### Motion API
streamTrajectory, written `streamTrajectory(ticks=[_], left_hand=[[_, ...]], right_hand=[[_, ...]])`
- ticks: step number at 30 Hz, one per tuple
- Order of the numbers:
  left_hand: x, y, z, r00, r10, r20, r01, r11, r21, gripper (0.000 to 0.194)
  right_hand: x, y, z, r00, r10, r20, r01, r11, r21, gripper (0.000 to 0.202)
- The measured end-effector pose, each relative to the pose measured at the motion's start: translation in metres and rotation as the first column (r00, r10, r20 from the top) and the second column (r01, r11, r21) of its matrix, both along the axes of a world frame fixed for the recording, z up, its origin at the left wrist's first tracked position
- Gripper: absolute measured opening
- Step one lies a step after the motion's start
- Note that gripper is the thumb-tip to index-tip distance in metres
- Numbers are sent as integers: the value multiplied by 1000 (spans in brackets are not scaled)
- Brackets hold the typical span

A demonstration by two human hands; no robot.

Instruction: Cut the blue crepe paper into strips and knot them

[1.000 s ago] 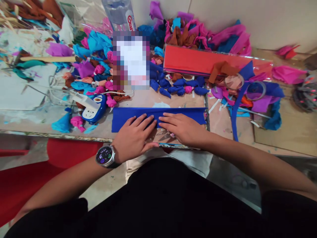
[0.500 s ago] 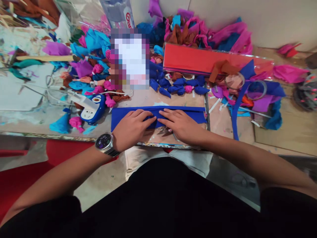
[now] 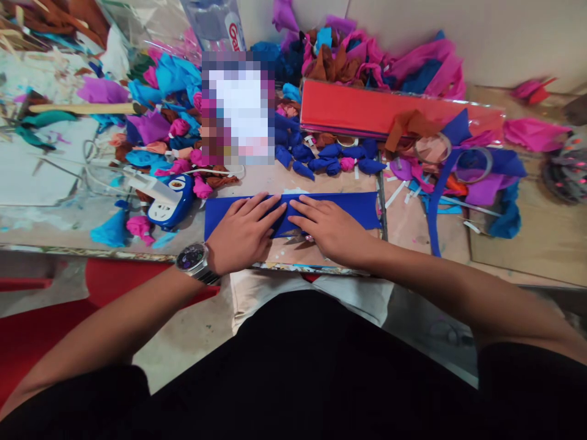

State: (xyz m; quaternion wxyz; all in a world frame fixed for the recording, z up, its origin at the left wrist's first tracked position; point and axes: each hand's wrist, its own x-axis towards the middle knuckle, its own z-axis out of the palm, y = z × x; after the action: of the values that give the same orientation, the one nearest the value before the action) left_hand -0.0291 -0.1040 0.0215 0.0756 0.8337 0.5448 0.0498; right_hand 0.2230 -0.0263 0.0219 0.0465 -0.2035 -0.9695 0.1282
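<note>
A long strip of dark blue crepe-like paper (image 3: 355,208) lies across the table near its front edge. My left hand (image 3: 250,229) rests on its left half, fingers stretched out and pressed down. On the right half lies my right hand (image 3: 325,229), also with fingers extended; the two sets of fingertips almost meet near the middle. Scissors (image 3: 296,238) lie just below the strip, partly hidden beneath my right hand. Several twisted blue paper pieces (image 3: 323,164) sit behind the strip.
A blue and white power strip (image 3: 172,201) with a charger stands at left. Behind are a blurred upright phone-like object (image 3: 241,110), a clear bottle (image 3: 213,24) and a red paper pack (image 3: 348,110). Tape rolls (image 3: 474,165) lie right, a hammer (image 3: 85,109) left.
The narrow folded band along the strip's far edge now lies flat against the rest. Both hands' fingers have slid slightly away from me and stretched out over the paper.
</note>
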Motion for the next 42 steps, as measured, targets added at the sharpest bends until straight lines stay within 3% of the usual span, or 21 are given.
streamTrajectory(ticks=[11, 21, 33, 42], left_hand=[[1, 1, 0, 1000, 15, 22, -15, 1000, -3, 64], [-3, 3, 1, 999, 36, 7, -36, 999, -1, 72], [-1, 4, 1, 999, 40, 10, -40, 999, 8, 78], [-4, 2, 1, 997, 75, -27, -75, 997, -4, 78]], right_hand=[[-14, 3, -4, 998, -58, 5, 58, 998, -11, 49], [5, 7, -2, 987, -156, 30, 155, 988, 11, 49], [-38, 3, -11, 994, -89, -66, 87, 996, -26, 49], [-3, 7, -9, 986, -169, -1, 169, 986, 4, 53]])
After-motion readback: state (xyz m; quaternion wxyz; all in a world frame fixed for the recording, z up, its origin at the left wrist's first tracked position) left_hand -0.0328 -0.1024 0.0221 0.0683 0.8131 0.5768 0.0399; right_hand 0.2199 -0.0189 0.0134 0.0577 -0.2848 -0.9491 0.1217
